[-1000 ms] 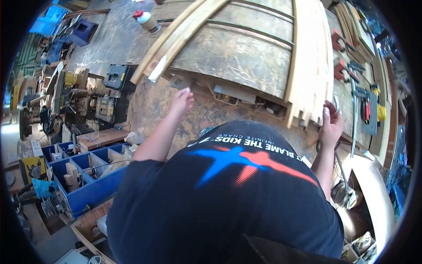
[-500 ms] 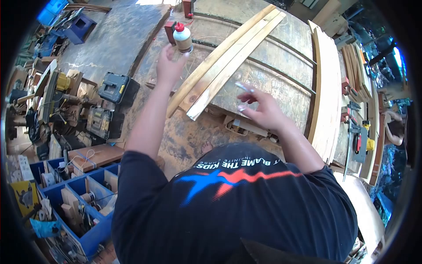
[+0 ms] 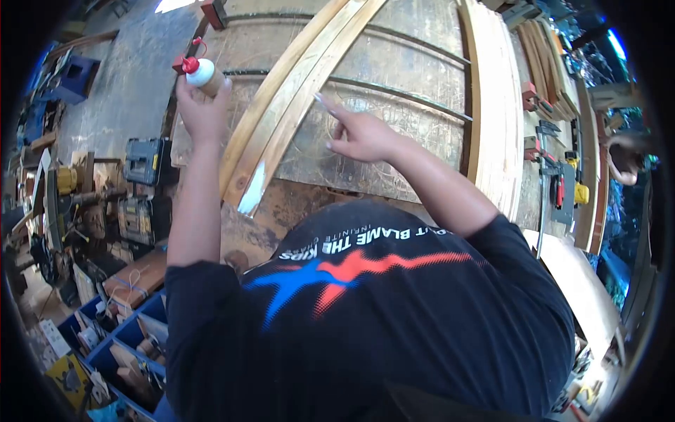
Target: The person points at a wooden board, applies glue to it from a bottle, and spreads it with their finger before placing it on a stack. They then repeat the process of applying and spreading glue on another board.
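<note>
A white squeeze bottle (image 3: pixel 202 71) with a red cap and a brown lower part is at the upper left of the worktable. My left hand (image 3: pixel 202 116) has its fingers and thumb around the bottle's two sides, and the palm hides its base. My right hand (image 3: pixel 362 135) hovers over the worktable (image 3: pixel 415 84), empty, index finger stretched out and thumb apart. Whitish smears show on its fingertips. Between my hands lie long wooden strips (image 3: pixel 285 98), side by side and slanting away. A bright white patch marks the near end of one strip.
Dark metal bars (image 3: pixel 415 95) cross the worktable. Pale boards (image 3: pixel 496 105) line its right side, with red clamps (image 3: pixel 534 144) beyond. To the left stand black toolboxes (image 3: pixel 146 160) and a blue divided crate (image 3: pixel 130 330). Another person's arm (image 3: pixel 622 162) shows at far right.
My left hand has closed in from just beside the bottle to around it. My right hand has moved nearer the strips. The whole view has shifted.
</note>
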The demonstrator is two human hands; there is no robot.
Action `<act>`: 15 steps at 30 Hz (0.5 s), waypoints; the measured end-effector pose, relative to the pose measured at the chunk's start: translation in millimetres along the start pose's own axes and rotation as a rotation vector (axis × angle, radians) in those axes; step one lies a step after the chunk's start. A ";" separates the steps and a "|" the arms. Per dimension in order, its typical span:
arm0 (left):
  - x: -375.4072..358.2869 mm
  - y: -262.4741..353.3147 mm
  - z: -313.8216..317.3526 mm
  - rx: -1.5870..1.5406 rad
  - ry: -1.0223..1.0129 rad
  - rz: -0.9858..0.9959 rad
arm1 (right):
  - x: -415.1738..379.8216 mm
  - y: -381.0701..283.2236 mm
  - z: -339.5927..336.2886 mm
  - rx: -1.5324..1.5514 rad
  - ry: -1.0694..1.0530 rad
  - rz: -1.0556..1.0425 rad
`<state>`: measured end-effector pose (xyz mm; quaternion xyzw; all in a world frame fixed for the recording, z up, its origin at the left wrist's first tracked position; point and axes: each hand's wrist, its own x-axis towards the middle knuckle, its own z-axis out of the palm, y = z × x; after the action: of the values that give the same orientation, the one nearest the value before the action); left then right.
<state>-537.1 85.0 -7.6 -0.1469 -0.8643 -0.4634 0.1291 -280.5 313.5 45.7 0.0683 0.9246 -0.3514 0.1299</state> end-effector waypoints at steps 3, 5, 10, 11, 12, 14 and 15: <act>-90.3 65.4 -49.3 0.217 -0.345 0.262 | 60.4 17.4 6.6 -0.192 -0.117 0.000; -138.9 70.9 -67.8 0.200 -0.369 0.244 | 82.5 43.7 17.6 -0.187 -0.087 -0.083; -237.8 10.7 -89.3 -0.410 0.278 -0.730 | 85.7 71.7 19.9 -0.067 -0.107 -0.184; -235.9 2.3 -95.5 -0.645 0.278 -1.010 | 85.4 73.6 16.7 -0.072 -0.120 -0.189; -239.5 -0.7 -100.5 -0.883 0.275 -1.292 | 81.5 70.8 12.0 -0.156 -0.141 -0.125; -233.3 5.1 -97.1 -1.097 0.103 -1.353 | 73.8 62.8 0.7 -0.321 -0.170 0.005; -231.7 3.5 -93.1 -1.115 0.113 -1.324 | 70.8 66.9 -0.3 -0.358 -0.140 0.023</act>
<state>-313.7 -22.4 -38.2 0.3676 -0.4113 -0.8058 -0.2153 -333.7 365.9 -16.7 0.0299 0.9602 -0.1837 0.2081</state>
